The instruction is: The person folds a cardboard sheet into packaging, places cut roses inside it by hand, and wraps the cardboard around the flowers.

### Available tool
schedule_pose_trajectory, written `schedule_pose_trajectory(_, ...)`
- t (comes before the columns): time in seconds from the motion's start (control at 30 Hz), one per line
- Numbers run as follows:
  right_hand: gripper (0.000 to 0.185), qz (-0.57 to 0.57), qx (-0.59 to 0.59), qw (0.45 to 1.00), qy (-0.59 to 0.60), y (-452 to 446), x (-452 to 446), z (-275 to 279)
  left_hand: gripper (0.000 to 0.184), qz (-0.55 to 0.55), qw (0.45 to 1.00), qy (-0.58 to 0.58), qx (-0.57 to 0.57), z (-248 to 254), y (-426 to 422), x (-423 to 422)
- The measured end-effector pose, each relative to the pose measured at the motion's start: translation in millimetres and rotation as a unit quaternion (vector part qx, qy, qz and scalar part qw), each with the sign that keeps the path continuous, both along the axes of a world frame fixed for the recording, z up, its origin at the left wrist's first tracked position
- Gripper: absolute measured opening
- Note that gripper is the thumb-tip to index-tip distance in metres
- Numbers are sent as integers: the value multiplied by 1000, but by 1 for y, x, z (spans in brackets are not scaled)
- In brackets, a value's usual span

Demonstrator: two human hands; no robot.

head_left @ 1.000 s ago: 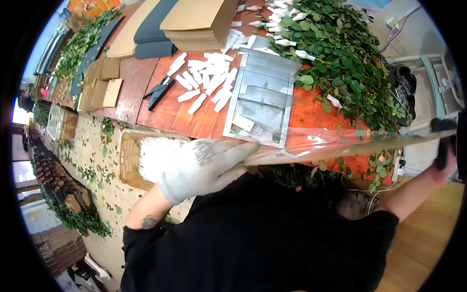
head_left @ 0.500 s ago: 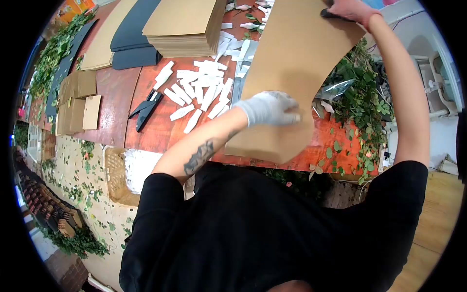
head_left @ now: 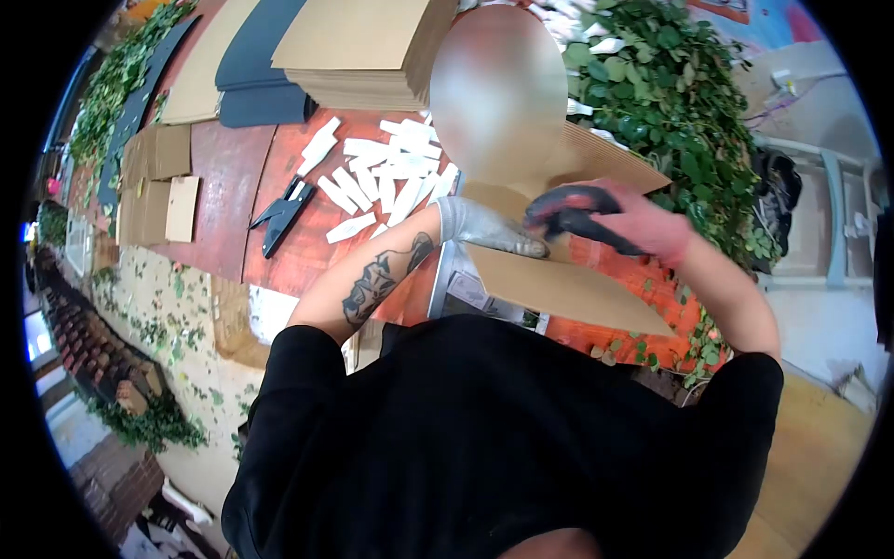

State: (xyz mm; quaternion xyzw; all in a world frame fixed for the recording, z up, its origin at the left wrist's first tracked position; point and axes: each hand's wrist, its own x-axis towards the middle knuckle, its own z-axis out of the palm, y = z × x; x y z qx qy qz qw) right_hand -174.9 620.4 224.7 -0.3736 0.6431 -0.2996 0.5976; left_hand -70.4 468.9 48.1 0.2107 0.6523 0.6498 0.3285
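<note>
A brown cardboard sheet (head_left: 568, 293) is bent in front of me, its near flap curving across the table's front edge. My left hand (head_left: 494, 228), in a grey-white glove, rests against the bend with fingers stretched out and close together; its thumb is hidden. Just to its right, my right hand (head_left: 605, 219), in a pink glove with black fingers, hovers over the cardboard. Its fingers are curled and slightly blurred, and whatever they may hold cannot be made out. Beyond both hands, a blurred oval hides part of the cardboard.
Left of the hands lie white flower-shaped pieces (head_left: 391, 168) and a black stapler (head_left: 282, 219). A tall cardboard stack (head_left: 363, 47) stands behind, beside dark folded sheets (head_left: 265, 65). Leafy stems (head_left: 680, 121) heap up at right. Below the table is a basket (head_left: 237, 326).
The cardboard, previously spread out flat, is now bent toward me. My right hand has come down from the far corner to beside my left hand, which stays on the cardboard.
</note>
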Motion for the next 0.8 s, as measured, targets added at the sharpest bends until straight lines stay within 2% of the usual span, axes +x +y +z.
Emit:
schedule_pose_trajectory(0.03, 48, 34, -57, 987, 143, 7, -3, -46, 47, -3, 999, -33, 26, 12, -2, 3)
schedule_pose_trajectory(0.07, 53, 56, -99, 949, 295, 14, -4, -92, 47, 18, 999, -44, 16, 11, -1, 5)
schedule_pose_trajectory(0.1, 51, 131, -163, 898, 386, 22, -6, -139, 44, 45, 991, 118, -53, 9, -1, 4)
schedule_pose_trajectory(0.13, 49, 196, -236, 826, 472, 21, -10, -182, 42, 64, 950, 273, -135, 7, -15, 11)
schedule_pose_trajectory(0.17, 48, 175, -212, 889, 367, 13, -10, -212, 37, 121, 968, 152, -158, 47, -37, 25)
schedule_pose_trajectory(0.2, 48, 194, -210, 887, 362, 4, -3, -212, 31, 182, 968, 31, -173, 87, -53, 35)
schedule_pose_trajectory(0.23, 47, 213, -208, 886, 357, -6, 3, -211, 23, 311, 942, 62, -108, 60, -78, 54)
schedule_pose_trajectory(0.27, 47, 248, -231, 822, 458, -13, 6, -180, 20, 407, 907, -21, -108, 61, -111, 71)
schedule_pose_trajectory(0.3, 48, 253, -240, 813, 466, -14, 8, -180, 27, 521, 804, 96, -270, 55, -148, 92)
schedule_pose_trajectory(0.33, 49, 258, -244, 804, 478, -12, 7, -182, 33, 580, 661, 207, -429, 44, -191, 116)
schedule_pose_trajectory(0.37, 49, 260, -254, 801, 475, -9, 7, -186, 34, 599, 507, 207, -584, 32, -237, 150)
schedule_pose_trajectory(0.4, 49, 282, -186, 813, 475, 0, 8, -198, 33, 616, 420, 91, -660, 13, -287, 183)
schedule_pose_trajectory(0.43, 50, 300, -108, 820, 476, 0, 10, -200, 37, 609, 295, 141, -723, -4, -331, 223)
schedule_pose_trajectory(0.47, 50, 298, -106, 819, 479, 0, 12, -200, 57, 606, 317, -45, -728, 11, -357, 245)
schedule_pose_trajectory(0.53, 44, 293, -85, 835, 457, -3, 11, -196, 80, 563, 314, -178, -743, 16, -388, 286)
schedule_pose_trajectory(0.6, 46, 328, -62, 820, 465, -10, 9, -190, 94, 551, 342, -260, -716, 13, -409, 302)
schedule_pose_trajectory(0.67, 47, 333, -56, 833, 437, -14, 11, -186, 97, 536, 361, -241, -724, 1, -426, 307)
schedule_pose_trajectory(0.77, 49, 340, -100, 811, 465, -15, 8, -182, 96, 563, 411, -219, -683, -1, -433, 307)
schedule_pose_trajectory(0.8, 50, 339, -129, 797, 482, -19, 8, -177, 95, 569, 450, -226, -650, -2, -436, 305)
